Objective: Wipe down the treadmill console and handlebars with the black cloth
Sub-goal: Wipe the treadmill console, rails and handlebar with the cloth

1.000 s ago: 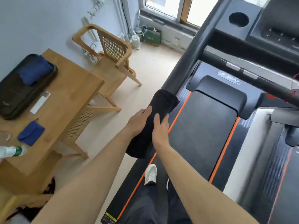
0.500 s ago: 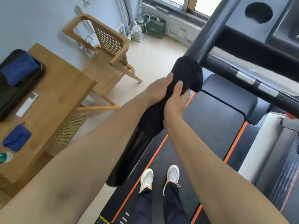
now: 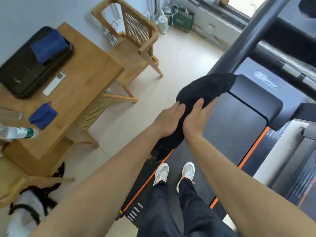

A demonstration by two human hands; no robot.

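Head view: black cloth (image 3: pixel 203 93) wrapped between left hand (image 3: pixel 168 119) and right hand (image 3: pixel 196 117).

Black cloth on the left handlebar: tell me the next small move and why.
Probably slide the black cloth back up the handlebar. Both hands, left hand and right hand, clasp it around the bar's lower part, while the stretch toward the console lies bare above.

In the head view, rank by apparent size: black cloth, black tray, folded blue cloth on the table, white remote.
1. Black tray and black cloth look alike; the cloth is nearer and partly hidden by hands, so no ranking.
2. Folded blue cloth.
3. White remote.
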